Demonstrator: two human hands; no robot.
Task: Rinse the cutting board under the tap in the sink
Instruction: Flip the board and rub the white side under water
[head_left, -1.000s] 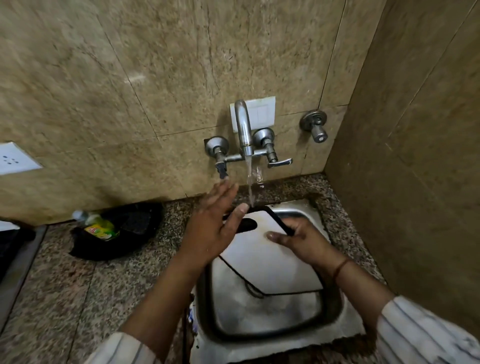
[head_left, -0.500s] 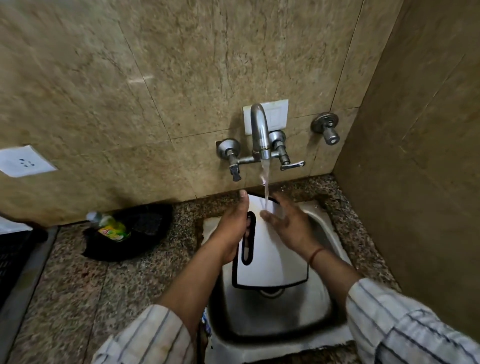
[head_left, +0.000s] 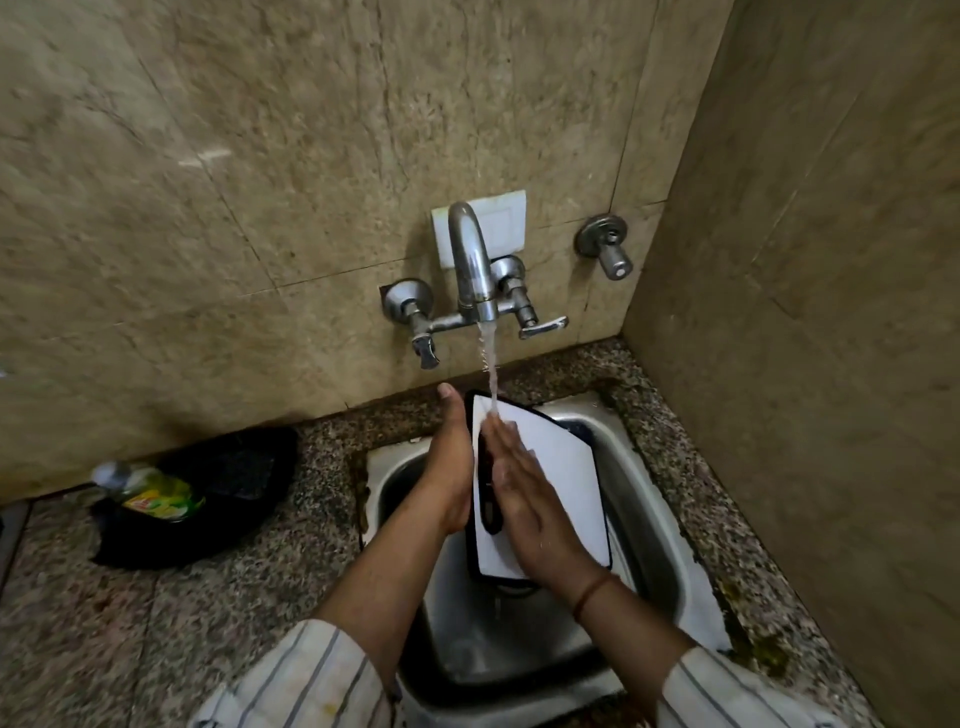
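Observation:
A white cutting board (head_left: 563, 478) with a black rim and a black handle slot stands tilted in the steel sink (head_left: 670, 525). Water runs from the chrome wall tap (head_left: 470, 260) onto the board's top edge. My left hand (head_left: 449, 467) grips the board's left edge from behind. My right hand (head_left: 524, 499) lies flat on the board's face with its fingers straight, fingertips in the stream. Part of the handle slot is hidden under my right hand.
A second valve (head_left: 605, 247) sticks out of the wall right of the tap. A black tray (head_left: 208, 493) with a green-labelled bottle (head_left: 150, 491) sits on the granite counter (head_left: 156, 623) to the left. A tiled wall closes the right side.
The board has been turned from lying across the sink to standing more upright under the stream. My left hand took its left edge. My right hand has slid flat down over its face.

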